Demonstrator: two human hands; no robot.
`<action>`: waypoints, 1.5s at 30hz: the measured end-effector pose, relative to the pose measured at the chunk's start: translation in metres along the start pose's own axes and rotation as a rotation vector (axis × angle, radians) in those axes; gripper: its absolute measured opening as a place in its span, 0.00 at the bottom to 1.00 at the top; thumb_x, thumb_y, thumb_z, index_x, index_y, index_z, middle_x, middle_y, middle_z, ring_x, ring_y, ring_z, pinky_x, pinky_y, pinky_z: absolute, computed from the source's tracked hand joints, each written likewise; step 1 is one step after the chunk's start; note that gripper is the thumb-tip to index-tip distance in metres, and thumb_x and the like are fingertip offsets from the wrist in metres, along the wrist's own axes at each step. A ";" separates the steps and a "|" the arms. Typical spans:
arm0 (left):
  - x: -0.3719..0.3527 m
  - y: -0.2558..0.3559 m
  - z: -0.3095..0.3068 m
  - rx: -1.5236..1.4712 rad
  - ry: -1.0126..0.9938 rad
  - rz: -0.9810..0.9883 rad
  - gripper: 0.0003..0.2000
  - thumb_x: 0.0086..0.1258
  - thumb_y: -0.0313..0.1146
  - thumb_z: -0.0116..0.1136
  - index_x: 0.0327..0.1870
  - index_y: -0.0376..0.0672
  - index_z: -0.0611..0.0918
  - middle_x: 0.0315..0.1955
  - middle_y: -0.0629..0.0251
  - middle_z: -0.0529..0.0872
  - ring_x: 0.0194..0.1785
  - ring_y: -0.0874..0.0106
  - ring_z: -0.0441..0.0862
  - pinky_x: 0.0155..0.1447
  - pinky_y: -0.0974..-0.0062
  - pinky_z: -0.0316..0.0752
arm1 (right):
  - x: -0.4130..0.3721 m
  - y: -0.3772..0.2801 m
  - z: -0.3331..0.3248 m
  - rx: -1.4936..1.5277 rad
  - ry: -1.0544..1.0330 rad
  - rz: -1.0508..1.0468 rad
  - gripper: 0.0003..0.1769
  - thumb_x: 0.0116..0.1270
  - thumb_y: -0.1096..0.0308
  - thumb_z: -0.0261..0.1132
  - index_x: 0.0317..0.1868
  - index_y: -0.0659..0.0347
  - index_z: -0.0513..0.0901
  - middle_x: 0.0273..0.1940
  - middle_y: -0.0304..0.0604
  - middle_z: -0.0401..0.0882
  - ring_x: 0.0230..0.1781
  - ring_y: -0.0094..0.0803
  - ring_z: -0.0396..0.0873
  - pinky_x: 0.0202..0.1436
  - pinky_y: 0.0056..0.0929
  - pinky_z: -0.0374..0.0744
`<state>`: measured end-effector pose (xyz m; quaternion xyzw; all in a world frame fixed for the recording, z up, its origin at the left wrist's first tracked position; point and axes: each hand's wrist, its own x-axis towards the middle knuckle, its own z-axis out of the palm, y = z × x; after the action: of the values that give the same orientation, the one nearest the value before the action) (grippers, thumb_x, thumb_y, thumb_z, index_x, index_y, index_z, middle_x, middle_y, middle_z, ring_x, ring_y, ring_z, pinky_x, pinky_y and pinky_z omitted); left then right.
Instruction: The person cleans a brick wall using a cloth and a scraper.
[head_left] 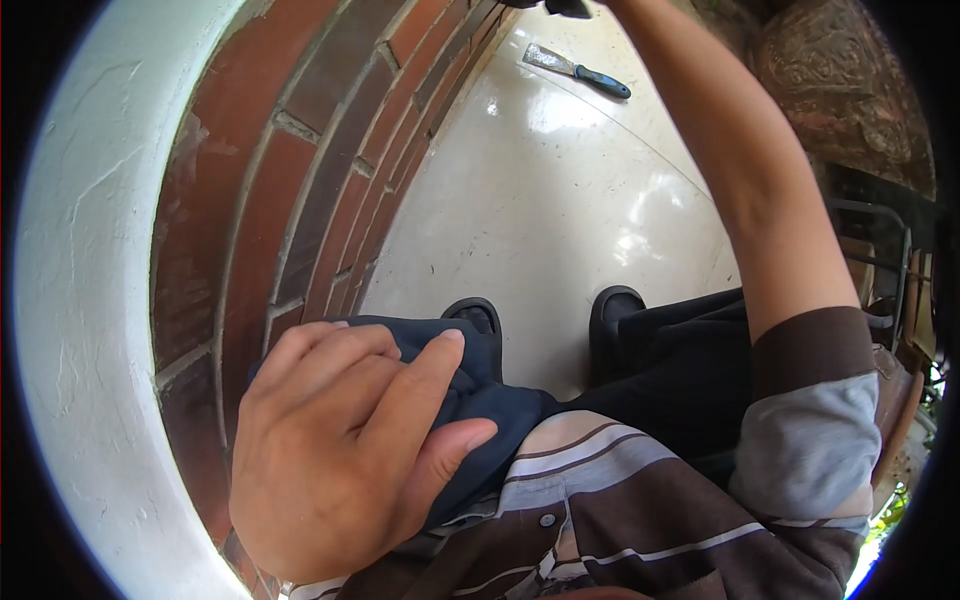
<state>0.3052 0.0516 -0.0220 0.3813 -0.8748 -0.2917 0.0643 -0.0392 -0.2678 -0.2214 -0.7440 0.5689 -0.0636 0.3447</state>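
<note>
My left hand rests over my left knee, on the dark blue trousers. Its index finger and thumb are spread apart and the other fingers bend loosely, with nothing held. My right forearm reaches up to the top edge, where the hand is cut off and its fingers are hidden. Beside that wrist a small part of a black object shows, too little to name. On the floor below it lies a putty knife with a worn metal blade and a dark blue-black handle.
A brick wall with pale mortar joints rises close on the left, bordered by a white plastered edge. Both my shoes stand on the glossy cream tiled floor. At right are a brown carved-looking pot and a metal frame.
</note>
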 end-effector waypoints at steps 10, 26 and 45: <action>0.001 0.004 0.002 0.023 0.005 0.055 0.24 0.62 0.46 0.70 0.49 0.31 0.85 0.26 0.58 0.85 0.36 0.58 0.82 0.45 0.60 0.73 | -0.026 -0.062 0.305 0.505 0.782 0.007 0.28 0.56 0.82 0.52 0.60 0.83 0.61 0.74 0.85 0.43 0.75 0.74 0.49 0.80 0.47 0.58; 0.010 0.056 0.012 0.155 0.040 -0.263 0.18 0.60 0.34 0.72 0.47 0.33 0.87 0.28 0.60 0.87 0.39 0.59 0.82 0.47 0.65 0.73 | -0.077 -0.209 0.216 0.933 1.269 -0.315 0.43 0.57 0.89 0.43 0.77 0.63 0.63 0.80 0.58 0.52 0.81 0.61 0.46 0.83 0.46 0.46; 0.038 0.063 0.018 0.186 -0.042 -0.301 0.17 0.67 0.39 0.67 0.47 0.33 0.88 0.29 0.54 0.87 0.34 0.58 0.83 0.49 0.64 0.74 | -0.090 -0.219 0.151 1.081 1.287 -0.543 0.42 0.56 0.90 0.46 0.74 0.58 0.70 0.75 0.54 0.64 0.77 0.52 0.61 0.81 0.44 0.59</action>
<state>0.2327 0.0673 -0.0059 0.5060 -0.8324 -0.2236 -0.0340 0.1794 -0.0960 -0.1799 -0.4086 0.3484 -0.8102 0.2350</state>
